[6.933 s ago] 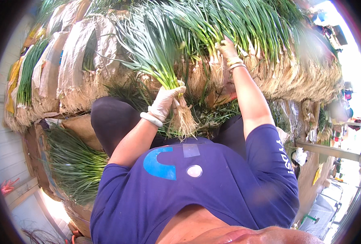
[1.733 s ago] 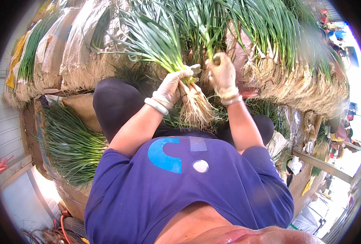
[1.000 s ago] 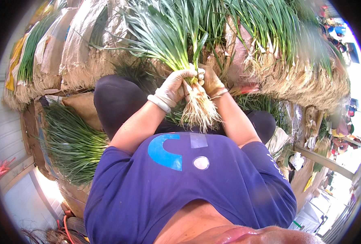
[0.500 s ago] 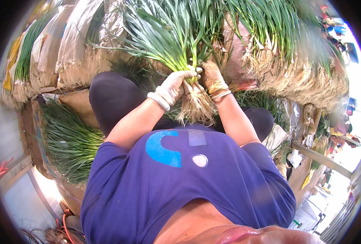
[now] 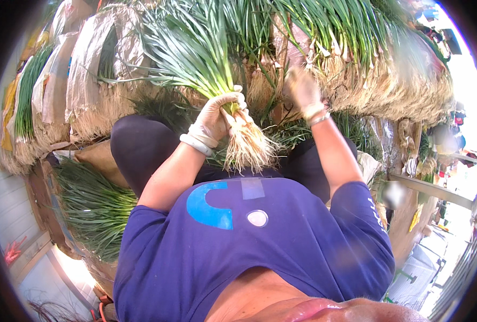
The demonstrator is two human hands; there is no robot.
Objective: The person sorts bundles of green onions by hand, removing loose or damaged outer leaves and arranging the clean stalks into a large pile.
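Note:
My left hand point(image 5: 221, 114), in a pale glove, is closed round a bunch of green garlic point(image 5: 209, 67) just above its bulbs. The long leaves fan up and to the left, and the tan roots point(image 5: 248, 147) hang over my lap. To the right of the bunch, my right hand point(image 5: 303, 90), also gloved, is raised apart from it beside the near edge of a big heap of green garlic point(image 5: 340, 32). Motion smears its fingers, so I cannot make out whether they hold anything.
Cloth-wrapped bundles point(image 5: 91, 70) with roots toward me line the far left. Beside my left knee lies another pile of green leaves point(image 5: 96, 201). A tan sack point(image 5: 103, 156) rests behind that pile. A wooden rail point(image 5: 432, 189) runs along the right.
My right hand has left the bunch and moved right toward the heap. My left hand keeps hold of the green garlic and has shifted slightly left and down in view.

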